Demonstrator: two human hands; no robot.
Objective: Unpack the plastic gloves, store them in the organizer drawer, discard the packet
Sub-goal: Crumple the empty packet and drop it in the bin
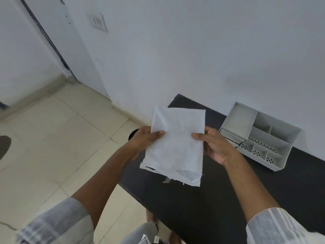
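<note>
A flat, translucent white packet of plastic gloves [176,143] is held up above the left end of a black table [202,208]. My left hand [145,140] grips its left edge, thumb on top. My right hand [213,144] grips its right edge the same way. The packet's lower end looks open and ragged, with thin layers showing. A white desk organizer [258,136] stands on the table to the right, against the wall, with several open compartments and small drawers on its left side. Whether a drawer is open I cannot tell.
A white wall runs behind the table. To the left lies a beige tiled floor. A dark round object [132,134] shows on the floor behind my left hand. A door frame and a wall switch plate [97,22] are at the upper left.
</note>
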